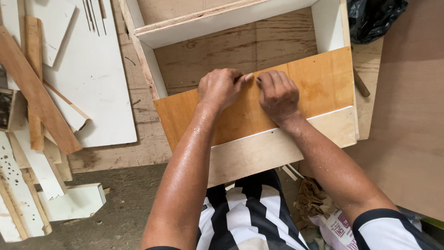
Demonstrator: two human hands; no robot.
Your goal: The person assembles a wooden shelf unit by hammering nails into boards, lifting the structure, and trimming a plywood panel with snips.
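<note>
Orange-brown plywood panel (pixel 314 85) lay across the near edge of a white-sided cabinet box (pixel 326 25), tilted a little, its right end higher in the frame than its left. Just below it ran a paler wooden strip (pixel 277 150), touching the panel along a thin white edge line. Left hand (pixel 221 88) rested on the panel's upper edge near the middle, fingers curled into a loose fist, thumb and fingertips pinched toward the other hand. Right hand (pixel 277 95) sat just beside it, knuckles up, fingers bent down and pressed onto the panel; the fingertips of the two hands nearly met. Whether anything small was held between them could not be told. Inside the box, a bare plywood back (pixel 231 55) showed, with a white shelf board (pixel 212 21) crossing the top. To the left, on the floor, a large white board (pixel 92 83) lay under scattered wooden offcuts (pixel 39 92), with more white scraps (pixel 74 201) nearer the person. A black plastic bag (pixel 374 16) sat at upper right, a big brown sheet (pixel 411 115) lay along the right side, and a dark tool handle (pixel 361 83) poked out beside the box.
</note>
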